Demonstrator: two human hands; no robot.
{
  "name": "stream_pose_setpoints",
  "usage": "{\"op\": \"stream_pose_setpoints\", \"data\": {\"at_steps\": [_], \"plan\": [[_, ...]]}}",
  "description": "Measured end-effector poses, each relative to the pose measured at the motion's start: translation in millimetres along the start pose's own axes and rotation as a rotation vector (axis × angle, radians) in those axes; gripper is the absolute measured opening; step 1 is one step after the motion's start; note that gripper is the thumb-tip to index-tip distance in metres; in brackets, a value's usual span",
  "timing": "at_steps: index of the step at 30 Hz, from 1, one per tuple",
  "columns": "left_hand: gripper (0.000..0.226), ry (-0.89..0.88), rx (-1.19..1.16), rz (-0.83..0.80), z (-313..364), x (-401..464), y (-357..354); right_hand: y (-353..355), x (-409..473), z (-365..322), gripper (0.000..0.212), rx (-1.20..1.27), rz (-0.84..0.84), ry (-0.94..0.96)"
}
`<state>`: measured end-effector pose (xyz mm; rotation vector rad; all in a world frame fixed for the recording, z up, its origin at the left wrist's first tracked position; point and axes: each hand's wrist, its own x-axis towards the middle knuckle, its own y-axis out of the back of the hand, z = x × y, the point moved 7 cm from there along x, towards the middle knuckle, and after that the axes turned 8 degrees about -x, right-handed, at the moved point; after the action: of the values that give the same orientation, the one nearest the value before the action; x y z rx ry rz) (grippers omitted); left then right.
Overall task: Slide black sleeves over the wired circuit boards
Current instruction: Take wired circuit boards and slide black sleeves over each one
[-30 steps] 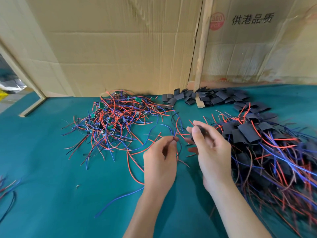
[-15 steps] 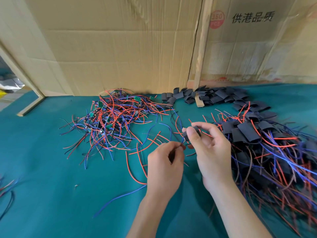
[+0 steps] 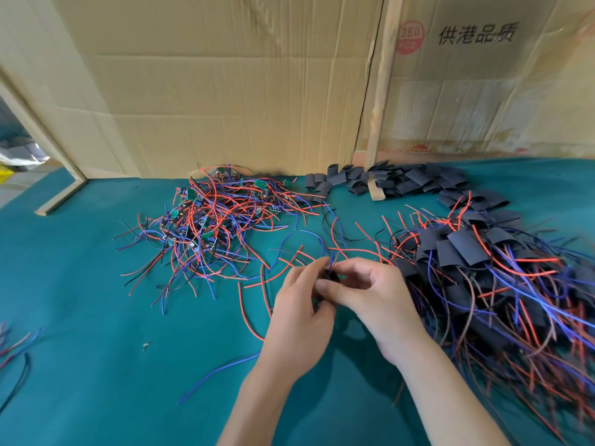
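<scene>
My left hand (image 3: pixel 299 320) and my right hand (image 3: pixel 370 297) meet over the green mat, fingers pinched together around a black sleeve (image 3: pixel 331 275) with red and blue wires sticking up from it. The board inside is hidden by my fingers. A tangled pile of bare wired circuit boards (image 3: pixel 212 220) with green boards lies to the far left. Loose black sleeves (image 3: pixel 399 181) are heaped at the back by the cardboard. Sleeved boards with trailing wires (image 3: pixel 483 268) are piled on the right.
Cardboard sheets (image 3: pixel 225 91) stand as a wall behind the green mat (image 3: pixel 96 349), with a wooden strip (image 3: pixel 380 107) between them. A few stray wires (image 3: pixel 13 358) lie at the left edge. A loose blue wire (image 3: pixel 219 371) lies near my left wrist.
Both hands have moved closer together. The sleeve that my right hand held apart from the wires is now between the fingers of both hands, with the wires poking out above it.
</scene>
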<state>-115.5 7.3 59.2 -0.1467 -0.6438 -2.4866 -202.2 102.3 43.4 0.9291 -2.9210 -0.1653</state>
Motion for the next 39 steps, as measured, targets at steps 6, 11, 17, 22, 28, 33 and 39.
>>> {"op": "stream_pose_setpoints", "data": {"at_steps": [6, 11, 17, 22, 28, 33, 39], "plan": [[0.039, -0.046, 0.034, -0.039, -1, -4, 3, -8, -2, -4, 0.024, 0.048, -0.113, -0.004], [0.051, -0.089, 0.163, -0.088, -5, -6, 1, 2, -1, -4, 0.004, 0.024, 0.08, 0.041], [0.011, -0.14, 0.212, -0.078, -5, -12, -7, 5, -3, -13, 0.015, 0.1, 0.172, 0.127], [0.012, -0.188, 0.306, -0.059, -1, -15, -9, 16, -4, -25, 0.013, 0.233, 0.236, 0.215], [0.009, -0.265, 0.286, -0.076, 12, -19, -14, 18, -4, -24, 0.017, 0.313, 0.244, 0.192], [0.01, -0.228, 0.143, -0.064, 8, -15, -17, 16, -3, -26, 0.015, 0.401, 0.202, 0.162], [0.023, 0.147, -0.381, 0.085, -9, 6, -1, 13, -3, -25, 0.023, 0.301, 0.181, 0.122]]}}
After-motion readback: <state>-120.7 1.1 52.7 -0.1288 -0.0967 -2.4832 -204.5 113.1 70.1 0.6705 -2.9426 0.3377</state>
